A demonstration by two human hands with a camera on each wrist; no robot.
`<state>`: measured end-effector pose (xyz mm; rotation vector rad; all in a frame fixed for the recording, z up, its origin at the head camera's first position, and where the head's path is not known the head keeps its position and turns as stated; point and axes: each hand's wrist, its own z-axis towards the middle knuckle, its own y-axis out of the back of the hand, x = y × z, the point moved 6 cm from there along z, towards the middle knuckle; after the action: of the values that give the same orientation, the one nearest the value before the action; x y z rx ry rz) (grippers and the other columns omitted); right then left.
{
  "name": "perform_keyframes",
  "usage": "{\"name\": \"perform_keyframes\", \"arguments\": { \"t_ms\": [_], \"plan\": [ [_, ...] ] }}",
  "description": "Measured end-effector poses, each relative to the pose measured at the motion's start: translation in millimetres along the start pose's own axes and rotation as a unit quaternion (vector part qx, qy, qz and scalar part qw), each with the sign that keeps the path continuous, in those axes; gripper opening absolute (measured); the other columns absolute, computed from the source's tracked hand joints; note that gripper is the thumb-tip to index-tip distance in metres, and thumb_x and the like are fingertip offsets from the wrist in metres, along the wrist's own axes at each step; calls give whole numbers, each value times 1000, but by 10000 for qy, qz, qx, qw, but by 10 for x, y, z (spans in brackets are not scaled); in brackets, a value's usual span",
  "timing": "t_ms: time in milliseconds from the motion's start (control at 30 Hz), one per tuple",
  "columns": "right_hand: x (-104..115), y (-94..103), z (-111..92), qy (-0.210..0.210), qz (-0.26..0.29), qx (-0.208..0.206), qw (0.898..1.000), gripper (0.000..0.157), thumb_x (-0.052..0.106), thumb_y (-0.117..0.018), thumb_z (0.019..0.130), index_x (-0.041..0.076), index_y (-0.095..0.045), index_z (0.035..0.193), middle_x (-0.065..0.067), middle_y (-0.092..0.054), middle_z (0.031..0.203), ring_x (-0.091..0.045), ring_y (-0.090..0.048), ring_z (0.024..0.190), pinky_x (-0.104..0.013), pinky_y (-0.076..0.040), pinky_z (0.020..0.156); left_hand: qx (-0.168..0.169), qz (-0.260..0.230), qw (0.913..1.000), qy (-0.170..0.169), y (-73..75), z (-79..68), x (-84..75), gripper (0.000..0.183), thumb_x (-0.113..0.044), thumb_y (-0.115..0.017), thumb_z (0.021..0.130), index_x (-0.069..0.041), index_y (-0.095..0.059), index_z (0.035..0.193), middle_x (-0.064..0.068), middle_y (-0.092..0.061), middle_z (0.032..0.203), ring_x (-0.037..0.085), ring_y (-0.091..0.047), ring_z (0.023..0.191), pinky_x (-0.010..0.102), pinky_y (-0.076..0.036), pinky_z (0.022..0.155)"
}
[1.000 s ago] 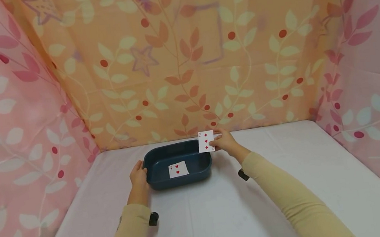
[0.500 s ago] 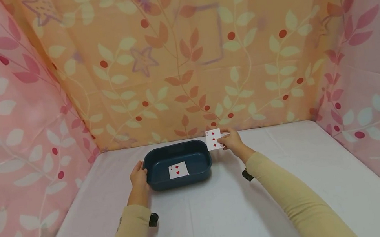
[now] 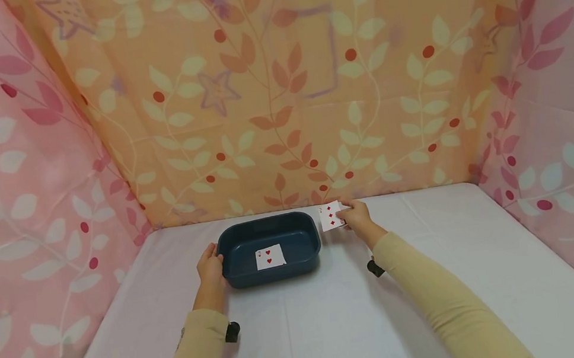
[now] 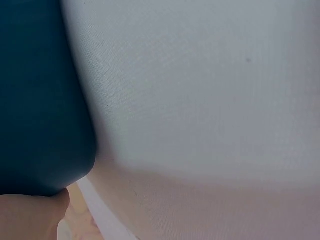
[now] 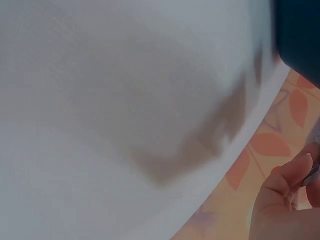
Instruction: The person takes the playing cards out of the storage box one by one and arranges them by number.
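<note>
A dark blue rectangular basin [image 3: 272, 274] stands on the white-covered table. Inside, toward its front, lies a white playing card [image 3: 271, 257] with red hearts, face up. My left hand [image 3: 209, 267] holds the basin's left end; in the left wrist view the thumb [image 4: 30, 212] lies against the basin's wall. Just right of the basin's right end, my right hand [image 3: 357, 218] pinches a playing card [image 3: 329, 215] showing red diamonds between thumb and fingers, its face tilted toward the head camera. In the right wrist view, only the edge of what the fingers [image 5: 295, 172] pinch shows.
The white cloth [image 3: 306, 332] covers the table. An orange leaf-print curtain [image 3: 279, 114] hangs behind the far edge, with pink leaf-print curtains along the left [image 3: 41, 191] and right [image 3: 560, 127] sides. Each forearm wears a black wrist camera.
My right hand has carried the diamonds card rightward, from over the basin's right end to beside it, and the card now leans and sits slightly lower. My left hand and the basin stay put.
</note>
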<state>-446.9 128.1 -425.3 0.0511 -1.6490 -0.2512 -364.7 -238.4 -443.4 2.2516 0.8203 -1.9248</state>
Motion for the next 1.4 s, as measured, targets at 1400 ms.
{"name": "perform_keyframes", "arguments": {
  "t_ms": [1400],
  "plan": [
    [-167, -11, -37, -161, 187, 259, 9994, 52, -1, -53, 96, -4, -38, 146, -24, -50, 139, -36, -53, 121, -42, -50, 90, -5, -37, 9999, 95, -3, -9, 11, 56, 9, -30, 101, -4, -17, 154, 9, -17, 159, 19, -15, 145, 31, -15, 117]
  ]
}}
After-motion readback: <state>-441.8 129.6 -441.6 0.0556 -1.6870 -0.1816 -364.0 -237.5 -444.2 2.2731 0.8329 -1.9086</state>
